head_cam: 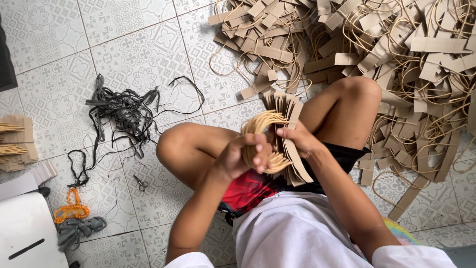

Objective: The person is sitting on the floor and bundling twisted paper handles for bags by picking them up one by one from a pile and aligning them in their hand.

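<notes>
No packages, labels, signs or screens show anywhere around the patterned tile floor (148, 54) here. Nothing on it carries a printed face or a display, only loose materials lying about.

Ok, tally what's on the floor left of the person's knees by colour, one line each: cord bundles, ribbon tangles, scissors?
Orange cord bundle: 1
Grey cord bundle: 1
Black ribbon tangle: 1
Small scissors: 1
Total: 4
Both hands, left and right, grip a tan handle bundle.
</notes>
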